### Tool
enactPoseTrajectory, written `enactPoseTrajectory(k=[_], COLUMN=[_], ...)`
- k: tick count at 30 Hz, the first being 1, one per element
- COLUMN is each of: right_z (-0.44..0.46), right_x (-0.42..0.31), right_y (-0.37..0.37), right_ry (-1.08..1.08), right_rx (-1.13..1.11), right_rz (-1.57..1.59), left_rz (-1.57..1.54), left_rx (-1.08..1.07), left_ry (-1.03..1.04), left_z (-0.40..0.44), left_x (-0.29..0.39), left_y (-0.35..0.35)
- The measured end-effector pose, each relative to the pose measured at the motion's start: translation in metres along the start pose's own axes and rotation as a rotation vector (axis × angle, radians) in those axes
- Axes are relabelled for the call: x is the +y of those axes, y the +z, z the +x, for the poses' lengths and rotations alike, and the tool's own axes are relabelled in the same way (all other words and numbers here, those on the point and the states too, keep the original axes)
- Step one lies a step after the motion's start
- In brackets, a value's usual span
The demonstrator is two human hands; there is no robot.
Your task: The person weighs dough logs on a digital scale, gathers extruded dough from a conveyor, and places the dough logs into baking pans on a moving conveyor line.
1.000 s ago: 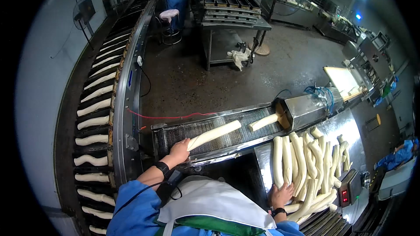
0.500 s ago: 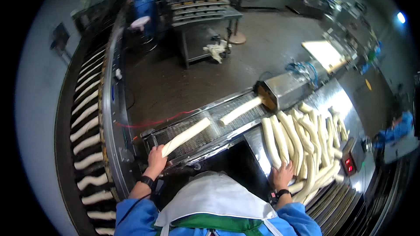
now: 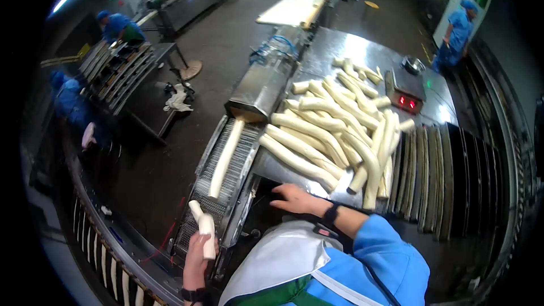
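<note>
My left hand (image 3: 195, 253) is wrapped round the near end of a pale dough roll (image 3: 207, 235), which looks bent or folded over the near end of the mesh conveyor (image 3: 237, 161). Farther up the belt, a second dough strip (image 3: 228, 158) comes out of the metal machine housing (image 3: 265, 85). My right hand (image 3: 294, 199) holds nothing, its fingers apart, over the dark gap between conveyor and steel table (image 3: 368, 48). Just beyond it lies a pile of dough rolls (image 3: 334, 122) on the table.
A scale (image 3: 405, 90) with red digits and a metal bowl (image 3: 413, 66) stand behind the pile. Dark trays (image 3: 442, 181) line the right. Dough strips (image 3: 103, 263) lie in a line at lower left. Several people in blue work farther off; one (image 3: 456, 31) stands at back right.
The view has turned right. My right hand has left the dough pile and moved toward the conveyor. The roll at my left hand, straight before, now looks bent. More dough has come out of the housing.
</note>
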State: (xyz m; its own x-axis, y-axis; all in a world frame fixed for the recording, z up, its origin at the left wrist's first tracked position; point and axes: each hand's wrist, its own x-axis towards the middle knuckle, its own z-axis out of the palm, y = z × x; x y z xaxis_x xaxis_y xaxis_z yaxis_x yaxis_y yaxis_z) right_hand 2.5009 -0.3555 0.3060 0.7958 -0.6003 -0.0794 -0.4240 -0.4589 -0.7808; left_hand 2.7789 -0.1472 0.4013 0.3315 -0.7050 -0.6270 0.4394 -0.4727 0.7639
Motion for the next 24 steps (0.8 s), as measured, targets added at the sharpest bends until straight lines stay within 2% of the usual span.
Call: enactPoseTrajectory(k=[2, 4, 6, 7, 8, 10, 11, 12, 14, 16, 18, 19, 20, 21, 22, 23, 24], right_z=[0.022, 0.027, 0.035, 0.032, 0.026, -0.008, -0.018, -0.029, -0.056, -0.08, -0.1, -0.11, -0.116, -0.126, -0.134, -0.139, -0.139], right_x=[-0.028, -0.066, -0.091, -0.097, -0.09, -0.103, -0.09, -0.077, -0.056, -0.021, 0.027, 0.054, 0.077, 0.124, 0.149, 0.135, 0.134], right_y=[0.013, 0.007, -0.02, -0.037, -0.048, -0.091, -0.104, -0.118, -0.15, -0.176, -0.192, -0.197, -0.194, -0.185, -0.181, -0.178, -0.167], right_ry=[-0.024, 0.329, 0.015, -0.01, 0.122, -0.053, -0.103, -0.142, -0.077, 0.047, 0.223, 0.357, 0.418, 0.498, 0.795, 1.064, 1.15], right_rx=[-0.239, -0.351, -0.417, -0.148, 0.065, 0.33, 0.4, 0.513, 0.831, 0.974, 1.072, 1.103, 1.192, 1.255, 1.153, 0.978, 0.969], right_rz=[0.45, 1.41, 1.881, 1.915, 1.939, 1.577, 1.523, 1.471, 1.165, 1.014, 0.918, 0.777, 0.67, 0.353, 0.097, -0.106, -0.204], left_rz=[0.108, 0.316, 0.378, 0.461, 0.541, 0.564, 0.736, 0.765, 0.833, 0.998, 1.397, 1.401, 1.424, 1.442, 1.438, 1.401, 1.358], left_rx=[-0.168, -0.343, -0.59, -0.657, -0.724, -0.815, -0.881, -0.875, -0.671, -0.376, 0.0, -0.003, 0.118, 0.241, 0.248, 0.219, 0.188], left_ry=[0.068, 0.203, 0.166, 0.167, 0.17, 0.317, 0.29, 0.322, 0.31, 0.457, 0.673, 0.672, 0.646, 0.615, 0.612, 0.433, 0.252], left_z=[0.007, 0.008, 0.012, 0.006, -0.002, 0.014, 0.019, 0.034, 0.064, 0.108, 0.133, 0.139, 0.142, 0.144, 0.147, 0.15, 0.146], left_x=[0.031, 0.052, 0.063, 0.069, 0.071, 0.054, 0.061, 0.052, 0.037, 0.014, 0.002, -0.001, -0.005, -0.009, -0.015, -0.019, -0.02], left_y=[0.045, 0.089, 0.119, 0.135, 0.15, 0.149, 0.15, 0.14, 0.112, 0.06, 0.013, -0.005, -0.022, -0.035, -0.046, -0.054, -0.056])
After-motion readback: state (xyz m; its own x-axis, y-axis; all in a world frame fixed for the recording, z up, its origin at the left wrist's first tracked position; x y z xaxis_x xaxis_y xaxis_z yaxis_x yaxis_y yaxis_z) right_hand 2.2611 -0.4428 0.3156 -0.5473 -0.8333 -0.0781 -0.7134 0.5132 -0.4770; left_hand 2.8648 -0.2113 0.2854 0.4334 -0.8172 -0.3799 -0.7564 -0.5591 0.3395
